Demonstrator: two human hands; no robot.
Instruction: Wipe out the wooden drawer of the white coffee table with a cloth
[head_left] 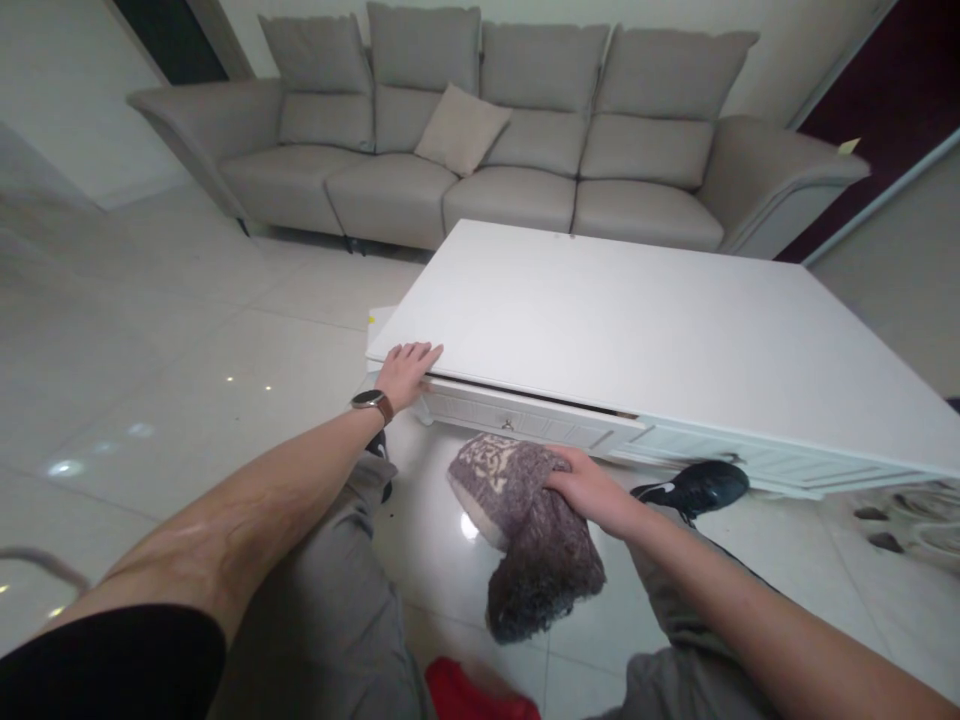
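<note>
My right hand (589, 490) is closed on a brownish-purple knitted hat (499, 480) with a cream pattern and a pale inner edge. A dark fluffy pom-pom (544, 585) hangs at its lower end. The hat is held over the floor, in front of a white coffee table (637, 310). My left hand (407, 368) lies with fingers stretched out on the table's near left corner; its thumb is hidden. Just beside it, the left drawer (517, 415) stands slightly out, with a dark gap along its top.
A second drawer (712, 450) is at the right of the table front. Behind the table stands a grey sofa (517, 200) with a beige cushion (461, 130). Something red (480, 690) is on the floor between my legs. My black shoe (709, 488) is near the table.
</note>
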